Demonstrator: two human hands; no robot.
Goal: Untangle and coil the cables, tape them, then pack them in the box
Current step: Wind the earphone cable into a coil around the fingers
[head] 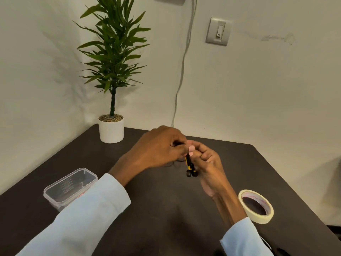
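Above the middle of the dark table (166, 209), my two hands meet around a thin black earphone cable. My right hand (208, 163) grips the black-and-yellow earphones (190, 166), whose two dark ear tips hang down below my fingers. My left hand (158, 146) pinches the cable close to my right fingertips; a faint loop of cable (174, 162) shows beneath it. A clear plastic box (70, 187) without a lid stands at the left, partly behind my left sleeve. A roll of cream masking tape (256, 206) lies flat at the right, beside my right wrist.
A potted green plant in a white pot (111, 129) stands at the table's far left corner. A grey cord (181, 74) runs down the wall behind the table. A light switch (218, 31) sits on the wall. The table's right edge slants toward the lower right.
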